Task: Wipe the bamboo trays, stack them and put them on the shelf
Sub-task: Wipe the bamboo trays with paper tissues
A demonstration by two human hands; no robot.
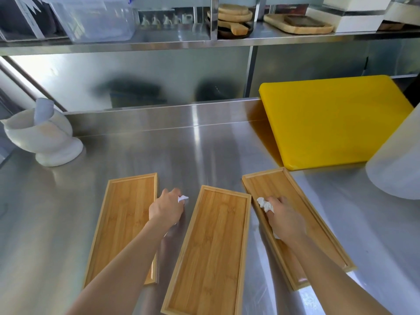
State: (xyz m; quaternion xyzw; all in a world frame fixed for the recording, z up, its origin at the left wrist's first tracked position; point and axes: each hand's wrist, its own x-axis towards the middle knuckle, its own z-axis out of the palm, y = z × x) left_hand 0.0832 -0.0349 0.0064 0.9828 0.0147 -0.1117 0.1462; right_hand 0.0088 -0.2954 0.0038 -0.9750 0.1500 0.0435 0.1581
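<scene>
Holding a crumpled white tissue (pixel 265 204) in your right hand (pixel 284 220), you have it pressed on the right bamboo tray (pixel 318 226), fingers curled shut around the wad, near that tray's far end. Your left hand (pixel 166 208) is also closed on a small white tissue scrap (pixel 183 198); it sits over bare steel in the gap between the left bamboo tray (pixel 123 226) and the middle bamboo tray (pixel 213 246), just beside the left tray's right rim. Can't tell if it touches that rim.

All three trays lie flat and open side up along the near edge of the table (pixel 227 142), side by side, none stacked. Left tray runs roughly straight away from you; your left forearm crosses its near right part. Middle tray tilts slightly clockwise, nearest to you, nothing on it. Right tray angles the other way, far end toward the table's middle, near end toward the right edge; your right forearm covers part of it.

Yellow cutting board (pixel 336 119) lies at the far right of the table, its far end against the back wall, just beyond the right tray's far end. White stone mortar (pixel 43 135) with a pestle (pixel 43 109) standing in it sits at the far left corner. White rounded container (pixel 395 162) at the right edge, cut off by the frame.

Steel shelf (pixel 204 42) above the back of the table holds wooden boards (pixel 300 25), a clear plastic bin (pixel 95 17) and white boxes (pixel 354 19).
</scene>
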